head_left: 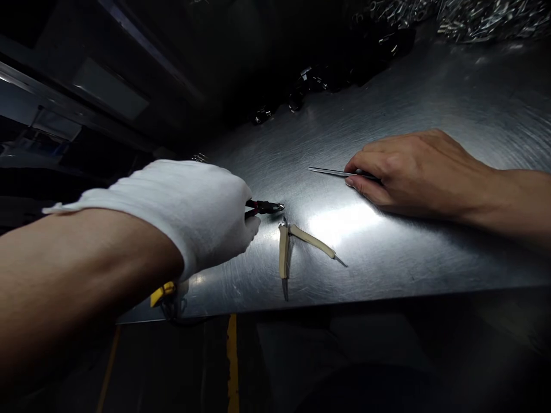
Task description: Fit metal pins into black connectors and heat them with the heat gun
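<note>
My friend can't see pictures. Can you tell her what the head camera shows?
A white-gloved left hand holds small pliers over a metal table. The bare right hand rests on thin tweezers; a cream-handled tool lies between them.

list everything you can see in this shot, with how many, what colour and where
table: one, brushed grey metal, fills the middle and right
pliers: one, red-and-black handles, metal tip, at table centre-left, in the gloved hand
cream-handled tool: one, cream grips, metal ends, lying open near the front edge
tweezers: one, silver, centre, under the bare fingers
small metal parts: a pile, silver, far right corner
dark parts: several, black, far edge
floor line: one, yellow, below the table
yellow tag: one, under the left wrist
left hand: white glove, gripping the pliers
right hand: bare, resting on the tweezers
</note>
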{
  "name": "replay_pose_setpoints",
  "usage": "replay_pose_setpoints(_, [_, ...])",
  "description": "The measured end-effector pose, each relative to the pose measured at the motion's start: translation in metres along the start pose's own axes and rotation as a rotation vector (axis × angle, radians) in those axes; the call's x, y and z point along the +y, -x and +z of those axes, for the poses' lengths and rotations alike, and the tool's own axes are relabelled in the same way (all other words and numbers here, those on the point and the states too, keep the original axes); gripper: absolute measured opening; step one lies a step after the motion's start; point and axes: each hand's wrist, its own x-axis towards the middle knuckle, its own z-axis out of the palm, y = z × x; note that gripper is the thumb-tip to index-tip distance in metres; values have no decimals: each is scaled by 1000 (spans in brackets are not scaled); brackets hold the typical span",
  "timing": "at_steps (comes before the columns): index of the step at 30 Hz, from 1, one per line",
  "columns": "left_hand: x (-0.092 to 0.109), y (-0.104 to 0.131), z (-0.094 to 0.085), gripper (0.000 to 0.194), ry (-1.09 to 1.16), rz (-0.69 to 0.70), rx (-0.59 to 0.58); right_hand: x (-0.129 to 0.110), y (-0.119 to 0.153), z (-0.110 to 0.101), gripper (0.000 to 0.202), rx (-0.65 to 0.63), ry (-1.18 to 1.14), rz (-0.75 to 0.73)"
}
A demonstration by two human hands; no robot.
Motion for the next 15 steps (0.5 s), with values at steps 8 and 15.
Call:
replay_pose_setpoints(8, [17, -1, -12, 24, -91, -85, -155, -1, 0, -1, 23, -24, 36, 12])
replay_pose_setpoints(15, [26, 0, -20, 33, -178, -186, -242, -2, 1, -3, 27, -23, 98, 1])
